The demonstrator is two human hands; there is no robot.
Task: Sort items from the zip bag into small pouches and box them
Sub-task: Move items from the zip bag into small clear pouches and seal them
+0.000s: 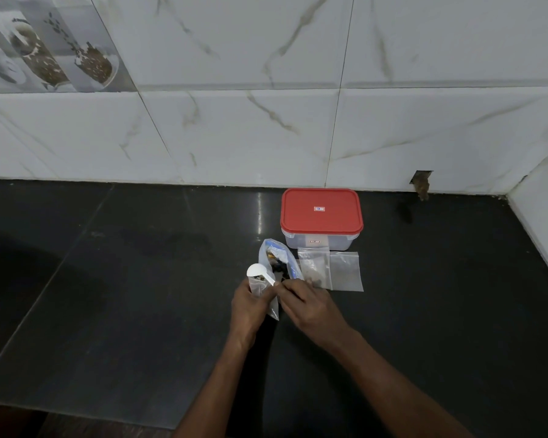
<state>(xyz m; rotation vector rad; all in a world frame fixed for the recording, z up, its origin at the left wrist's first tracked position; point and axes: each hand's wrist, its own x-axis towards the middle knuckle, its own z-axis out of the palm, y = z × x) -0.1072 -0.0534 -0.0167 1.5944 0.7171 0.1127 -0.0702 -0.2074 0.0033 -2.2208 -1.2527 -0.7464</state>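
Counter (140,279) of dark stone carries a clear box (321,216) with its red lid on, near the wall. Just in front of it two flat pouches (345,273) lie side by side. The zip bag (277,257) stands left of them, dark items inside. The left hand (249,306) has its grip closed round a small pouch (272,311). The right hand (310,306) has a narrow grip, pinching the handle of a white scoop (260,273) over that pouch.
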